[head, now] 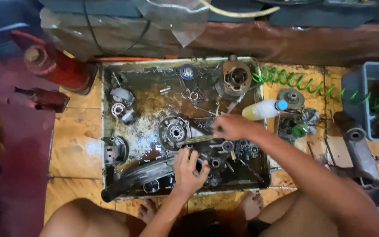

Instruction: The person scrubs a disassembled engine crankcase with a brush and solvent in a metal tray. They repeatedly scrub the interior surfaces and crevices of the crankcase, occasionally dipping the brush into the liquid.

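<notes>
Our left hand rests with fingers spread, grip open, on dark gears in the oily metal tray on the floor. Our right hand, grip closed, holds a yellow-handled tool against the round clutch hub.

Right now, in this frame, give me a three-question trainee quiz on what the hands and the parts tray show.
1. True or false: the left hand rests on dark engine parts inside the oily metal tray.
2. What does the right hand hold? A) a long thin tool B) the white bottle C) the green coiled hose
3. Which thing lies just outside the tray's right edge, by the right hand?

Key: 1 true. 2 A, a long thin tool pointing at the round hub part. 3 The white bottle with a blue cap.
</notes>
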